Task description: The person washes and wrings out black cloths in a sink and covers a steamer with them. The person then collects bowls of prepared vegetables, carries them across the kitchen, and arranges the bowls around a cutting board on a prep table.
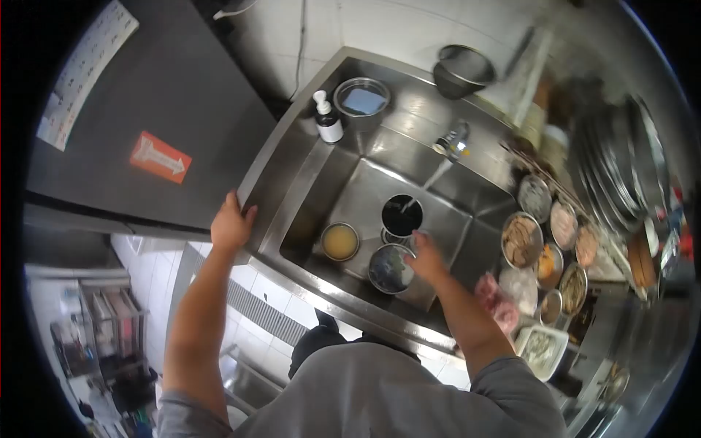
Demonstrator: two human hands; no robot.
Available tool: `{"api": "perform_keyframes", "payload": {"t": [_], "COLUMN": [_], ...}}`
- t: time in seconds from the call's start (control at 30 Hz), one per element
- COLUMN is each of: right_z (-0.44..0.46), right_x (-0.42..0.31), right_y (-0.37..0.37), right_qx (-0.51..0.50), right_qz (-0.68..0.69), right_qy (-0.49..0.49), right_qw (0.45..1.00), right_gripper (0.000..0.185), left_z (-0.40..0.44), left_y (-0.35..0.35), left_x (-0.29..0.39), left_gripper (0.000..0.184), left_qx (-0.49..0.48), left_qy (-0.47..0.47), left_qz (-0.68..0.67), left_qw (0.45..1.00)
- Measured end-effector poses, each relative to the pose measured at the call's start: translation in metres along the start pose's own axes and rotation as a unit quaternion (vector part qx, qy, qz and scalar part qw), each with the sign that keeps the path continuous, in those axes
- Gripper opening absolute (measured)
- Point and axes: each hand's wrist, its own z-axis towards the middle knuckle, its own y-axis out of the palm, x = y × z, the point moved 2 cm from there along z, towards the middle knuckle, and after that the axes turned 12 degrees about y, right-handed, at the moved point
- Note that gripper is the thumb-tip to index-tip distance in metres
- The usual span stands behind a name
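Observation:
My left hand (232,225) is at the left outer edge of the steel sink (272,175), thumb on the near side of the rim and fingers over it. Slightly blurred, my right hand (429,257) is above the basin with thumb and fingers apart. It is at the right side of a round metal bowl (387,270) with cloudy liquid; whether it touches the bowl I cannot tell. Water from the faucet (451,142) runs into a round container with dark contents (402,213). Left of these stands a bowl of yellowish liquid (340,241).
A pump bottle (328,120) and a metal bowl with a blue sponge (361,101) are at the sink's back left. A dark strainer (463,69) is by the wall. Several food bowls (521,241) crowd the right side, near stacked metal trays (613,164). A dark cabinet (168,95) is at left.

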Motion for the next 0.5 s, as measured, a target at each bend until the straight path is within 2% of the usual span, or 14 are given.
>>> {"api": "perform_keyframes", "payload": {"t": [0.07,0.2,0.27,0.3,0.37,0.4,0.5], "right_z": [0.041,0.13,0.167,0.176,0.192,0.201,0.227], "right_x": [-0.002,0.01,0.024,0.026,0.027,0.031,0.043], "right_y": [0.01,0.044,0.064,0.069,0.075,0.083,0.109], "right_qx": [0.077,0.06,0.091,0.072,0.012,-0.007,-0.053], "right_qz": [-0.002,0.041,-0.031,-0.034,-0.183,-0.186,-0.265], "right_qy": [0.018,0.041,0.032,0.028,-0.022,-0.03,0.0], "right_qw": [0.997,0.996,0.995,0.996,0.983,0.982,0.963], "right_gripper": [0.086,0.091,0.092,0.092,0.088,0.088,0.086], "left_z": [0.001,0.004,0.006,0.007,0.007,0.005,0.007], "left_y": [-0.002,-0.005,-0.003,-0.003,-0.002,0.002,0.004], "left_x": [0.011,0.02,0.019,0.018,0.018,0.017,0.014], "left_gripper": [0.062,0.056,0.054,0.054,0.053,0.055,0.061], "left_qx": [-0.002,-0.018,-0.007,-0.017,-0.019,0.023,-0.006], "left_qy": [-0.04,-0.081,-0.072,-0.088,-0.078,-0.053,-0.085], "left_qz": [0.018,0.041,0.045,0.051,0.049,0.06,0.066], "left_qw": [0.999,0.996,0.996,0.995,0.996,0.997,0.994]}}
